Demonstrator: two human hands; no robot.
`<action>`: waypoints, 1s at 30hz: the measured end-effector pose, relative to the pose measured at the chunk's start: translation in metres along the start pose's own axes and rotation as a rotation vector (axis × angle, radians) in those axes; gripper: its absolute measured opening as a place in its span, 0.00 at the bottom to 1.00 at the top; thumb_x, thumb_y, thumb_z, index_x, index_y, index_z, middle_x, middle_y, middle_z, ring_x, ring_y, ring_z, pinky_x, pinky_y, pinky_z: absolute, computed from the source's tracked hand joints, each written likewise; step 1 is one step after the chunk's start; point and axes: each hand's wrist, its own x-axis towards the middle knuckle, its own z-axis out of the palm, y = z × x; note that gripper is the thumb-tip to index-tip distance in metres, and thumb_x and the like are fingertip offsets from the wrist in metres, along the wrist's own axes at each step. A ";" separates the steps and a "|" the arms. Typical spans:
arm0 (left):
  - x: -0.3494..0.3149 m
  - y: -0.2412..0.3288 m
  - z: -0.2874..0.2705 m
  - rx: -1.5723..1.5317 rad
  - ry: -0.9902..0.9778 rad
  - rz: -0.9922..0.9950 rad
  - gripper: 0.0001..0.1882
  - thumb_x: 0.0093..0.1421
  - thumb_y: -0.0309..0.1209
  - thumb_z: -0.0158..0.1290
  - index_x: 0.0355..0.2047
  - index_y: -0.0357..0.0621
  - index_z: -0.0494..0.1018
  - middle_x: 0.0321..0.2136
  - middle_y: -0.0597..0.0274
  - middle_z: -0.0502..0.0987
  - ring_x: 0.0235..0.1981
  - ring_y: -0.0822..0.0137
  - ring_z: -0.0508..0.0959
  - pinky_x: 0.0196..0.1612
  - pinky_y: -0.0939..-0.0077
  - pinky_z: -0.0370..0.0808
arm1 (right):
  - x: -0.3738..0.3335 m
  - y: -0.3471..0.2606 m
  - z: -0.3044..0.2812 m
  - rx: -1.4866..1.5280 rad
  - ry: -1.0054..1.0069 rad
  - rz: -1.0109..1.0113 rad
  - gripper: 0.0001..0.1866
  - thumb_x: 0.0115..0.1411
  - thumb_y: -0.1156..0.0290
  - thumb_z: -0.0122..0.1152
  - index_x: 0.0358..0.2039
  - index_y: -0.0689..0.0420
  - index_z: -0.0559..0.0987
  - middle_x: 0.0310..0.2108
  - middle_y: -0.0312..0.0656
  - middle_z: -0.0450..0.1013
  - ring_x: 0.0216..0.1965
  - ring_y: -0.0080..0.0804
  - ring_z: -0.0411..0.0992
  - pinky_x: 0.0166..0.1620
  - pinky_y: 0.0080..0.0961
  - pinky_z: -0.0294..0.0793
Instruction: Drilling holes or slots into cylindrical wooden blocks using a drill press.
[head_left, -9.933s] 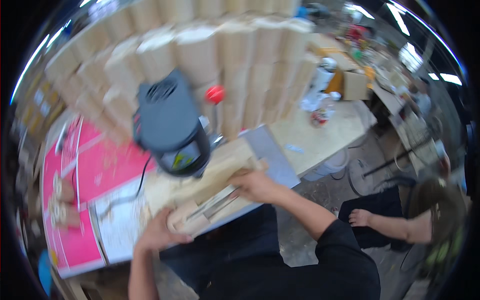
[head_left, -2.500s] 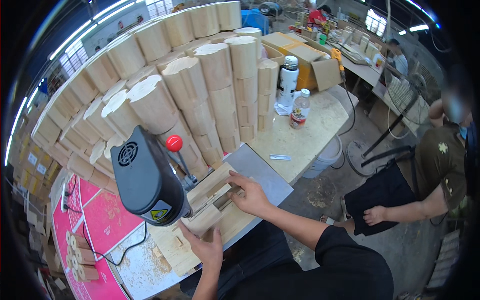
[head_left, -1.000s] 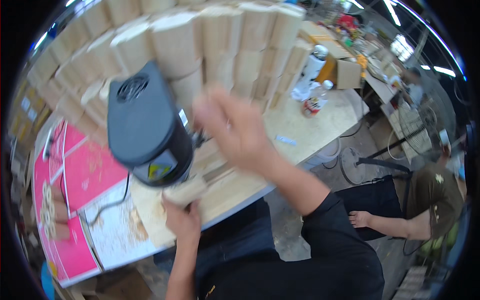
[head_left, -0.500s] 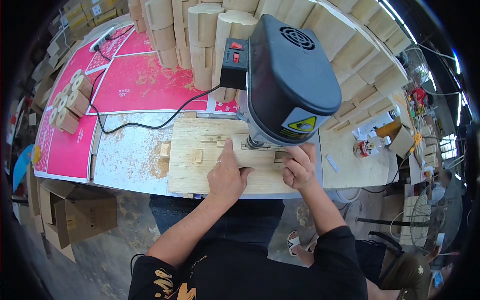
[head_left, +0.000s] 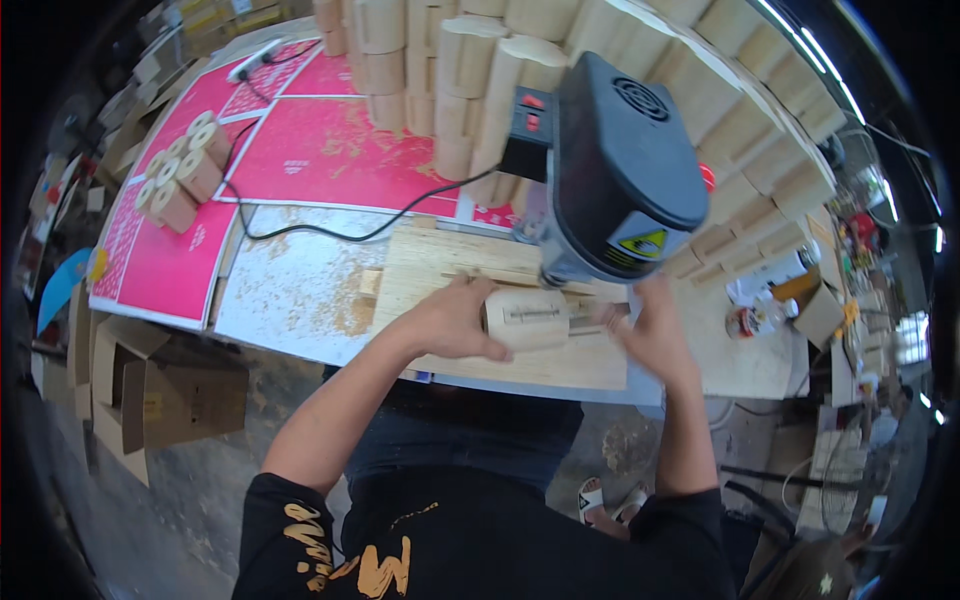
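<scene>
Gripping one wooden block (head_left: 527, 319), left hand (head_left: 450, 322) and right hand (head_left: 652, 335) close on its ends.

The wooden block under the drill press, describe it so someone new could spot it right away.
Find the black drill press standing on the pale board. Just below its head lies the wooden block, gripped by the left hand, with the right hand beside it. Unlike the stacked blocks behind, it lies alone and shows a slot.

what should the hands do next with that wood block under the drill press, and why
Probably nudge the pale rounded wooden block further in under the black drill press head. The left hand grips its left end and the right hand steadies the right, but the block sits at the head's front edge, seemingly not centred.
</scene>
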 end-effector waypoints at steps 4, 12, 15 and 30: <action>-0.043 -0.019 -0.028 0.030 -0.261 -0.064 0.45 0.39 0.42 0.72 0.55 0.36 0.67 0.47 0.42 0.73 0.50 0.51 0.75 0.54 0.63 0.72 | -0.026 -0.035 -0.003 0.098 -0.261 0.074 0.19 0.50 0.78 0.68 0.45 0.57 0.79 0.41 0.45 0.76 0.46 0.48 0.73 0.45 0.38 0.75; -0.092 -0.049 -0.024 -0.148 0.377 0.167 0.37 0.44 0.17 0.63 0.56 0.43 0.64 0.63 0.42 0.62 0.52 0.47 0.77 0.50 0.63 0.78 | -0.049 -0.025 -0.004 0.278 -0.147 0.405 0.15 0.52 0.85 0.62 0.41 0.61 0.79 0.36 0.46 0.75 0.32 0.42 0.75 0.38 0.32 0.74; -0.078 -0.048 -0.005 0.241 0.379 0.275 0.37 0.43 0.16 0.62 0.56 0.46 0.66 0.68 0.41 0.53 0.53 0.42 0.75 0.50 0.61 0.79 | -0.043 -0.021 0.008 0.346 -0.127 0.411 0.15 0.53 0.85 0.63 0.42 0.61 0.79 0.35 0.45 0.74 0.29 0.40 0.72 0.35 0.31 0.72; -0.030 -0.022 0.075 0.036 0.600 0.276 0.55 0.49 0.25 0.67 0.71 0.39 0.42 0.66 0.29 0.54 0.59 0.35 0.69 0.59 0.56 0.71 | -0.023 -0.032 0.032 0.416 -0.052 0.499 0.16 0.55 0.83 0.65 0.45 0.60 0.80 0.45 0.46 0.76 0.29 0.32 0.73 0.35 0.24 0.75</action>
